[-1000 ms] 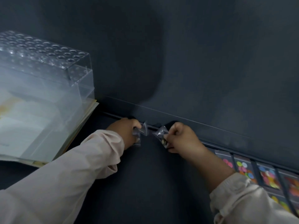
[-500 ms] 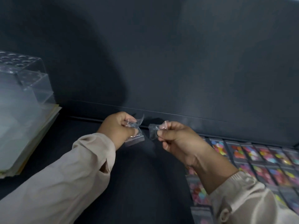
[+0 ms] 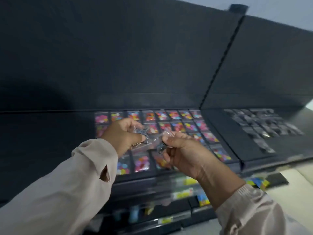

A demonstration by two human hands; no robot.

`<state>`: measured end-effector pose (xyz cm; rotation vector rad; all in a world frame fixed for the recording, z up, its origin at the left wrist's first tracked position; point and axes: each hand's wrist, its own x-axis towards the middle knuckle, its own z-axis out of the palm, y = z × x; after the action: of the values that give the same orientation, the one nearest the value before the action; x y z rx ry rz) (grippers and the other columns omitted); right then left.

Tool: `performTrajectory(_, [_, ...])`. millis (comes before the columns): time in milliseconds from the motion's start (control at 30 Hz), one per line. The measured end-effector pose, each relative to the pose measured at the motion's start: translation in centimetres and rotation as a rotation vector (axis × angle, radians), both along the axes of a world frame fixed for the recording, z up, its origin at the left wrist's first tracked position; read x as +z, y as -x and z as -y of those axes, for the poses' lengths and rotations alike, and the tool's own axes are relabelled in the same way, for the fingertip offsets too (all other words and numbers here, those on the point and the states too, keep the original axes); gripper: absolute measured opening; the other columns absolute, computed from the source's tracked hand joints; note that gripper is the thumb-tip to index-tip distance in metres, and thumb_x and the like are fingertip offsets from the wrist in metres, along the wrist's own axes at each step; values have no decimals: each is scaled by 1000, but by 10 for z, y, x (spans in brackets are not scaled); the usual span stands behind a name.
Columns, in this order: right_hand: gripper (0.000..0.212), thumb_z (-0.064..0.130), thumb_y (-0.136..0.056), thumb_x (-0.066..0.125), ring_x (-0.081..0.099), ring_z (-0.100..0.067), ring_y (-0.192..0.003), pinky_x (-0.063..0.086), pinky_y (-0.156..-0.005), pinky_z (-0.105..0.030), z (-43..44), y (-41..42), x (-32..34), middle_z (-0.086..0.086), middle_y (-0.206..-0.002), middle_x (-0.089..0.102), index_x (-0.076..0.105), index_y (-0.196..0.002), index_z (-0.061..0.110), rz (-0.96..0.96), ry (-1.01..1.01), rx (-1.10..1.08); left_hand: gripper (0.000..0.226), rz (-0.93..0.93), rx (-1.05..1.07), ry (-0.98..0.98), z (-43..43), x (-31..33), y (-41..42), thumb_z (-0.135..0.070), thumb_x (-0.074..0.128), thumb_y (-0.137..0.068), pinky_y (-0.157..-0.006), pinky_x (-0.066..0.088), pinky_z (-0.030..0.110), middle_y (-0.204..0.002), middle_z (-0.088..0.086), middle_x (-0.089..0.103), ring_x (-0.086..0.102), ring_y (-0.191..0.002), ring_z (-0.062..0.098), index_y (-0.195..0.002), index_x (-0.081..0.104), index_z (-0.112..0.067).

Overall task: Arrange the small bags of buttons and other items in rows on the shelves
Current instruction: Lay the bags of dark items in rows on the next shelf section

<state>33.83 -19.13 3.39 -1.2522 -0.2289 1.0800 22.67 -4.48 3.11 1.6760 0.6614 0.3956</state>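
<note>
While rows of clear bags of coloured buttons (image 3: 174, 116) lie flat on the dark shelf (image 3: 50, 133), the head view shows the left hand (image 3: 122, 134) pinching a small clear bag (image 3: 141, 132) of dark pieces above them. The right hand (image 3: 183, 153) pinches a second clear bag (image 3: 160, 147) just beside it. More clear bags of dark items (image 3: 260, 126) lie on the shelf's right section.

We can read no text: the yellow strips (image 3: 183, 194) on the lower shelf front (image 3: 152, 184) are too blurred to make out.
</note>
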Motion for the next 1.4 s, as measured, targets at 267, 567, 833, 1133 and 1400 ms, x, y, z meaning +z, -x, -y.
performTrajectory(267, [11,6,-83,63,56,-6,-51,41,-50,-18,173,-49,1,0,-76,67,57,-85,15,13,62,-178,22,25,-138,-16,166,6,-70,-3,73,-75,-61,39,31,-63,1,49,48,-59,19,-80,65,-23])
performTrajectory(567, [12,7,-91,55,57,-13,-60,48,-59,-25,268,-124,2,0,-63,62,62,-83,14,59,60,-319,22,44,-258,-70,240,26,-161,-2,72,-76,-50,38,22,-58,-3,47,45,-51,13,-80,65,-22])
performTrajectory(833, [16,1,-90,53,51,-12,-54,43,-56,-21,302,-219,2,-3,-60,57,61,-81,10,275,192,-356,26,37,-340,-50,252,27,-257,-2,74,-73,-68,41,34,-63,0,49,49,-63,20,-73,66,-27])
performTrajectory(1133, [6,4,-85,64,56,-11,-56,44,-54,-18,329,-337,-7,-9,-70,67,64,-89,0,478,430,-261,16,-49,-329,-170,266,22,-315,-13,74,-77,-65,42,25,-65,-2,51,50,-59,12,-85,66,-25])
performTrajectory(1400, [15,13,-86,66,49,-15,-60,44,-59,-26,315,-418,-34,-3,-64,56,60,-72,13,592,548,58,24,-66,-34,-90,297,4,-369,0,74,-72,-60,44,30,-73,11,55,51,-62,19,-77,64,-21])
